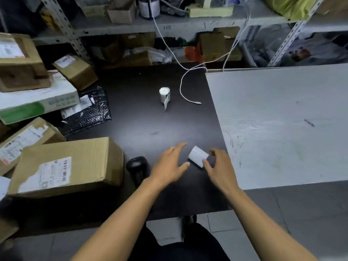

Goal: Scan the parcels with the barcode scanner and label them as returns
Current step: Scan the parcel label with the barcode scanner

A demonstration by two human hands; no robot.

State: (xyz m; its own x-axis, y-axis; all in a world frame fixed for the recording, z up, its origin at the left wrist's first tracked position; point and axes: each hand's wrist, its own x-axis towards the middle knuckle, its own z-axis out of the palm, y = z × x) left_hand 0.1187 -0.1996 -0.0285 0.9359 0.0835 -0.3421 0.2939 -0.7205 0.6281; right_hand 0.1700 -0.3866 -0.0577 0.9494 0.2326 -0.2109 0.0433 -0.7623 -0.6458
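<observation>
Head view is showing my two hands hovering low over the dark table (146,113) near the bottom centre of the frame. My right hand (219,166) is curling its thumb and fingers around a small white label (197,156), which is lying tilted, its long axis running from upper left to lower right; I cannot tell whether I am truly pinching it or only touching it. My left hand (169,164) is spreading open beside it, fingers straight, holding nothing. The scanner (136,166) is lying just left of my left hand, so that hand is the nearer one for picking it up. The big box (67,164) is sitting further left, its barcode facing up. The label roll (164,95) is standing upright above, mid-frame, with a white cable (183,93) trailing beside it.
</observation>
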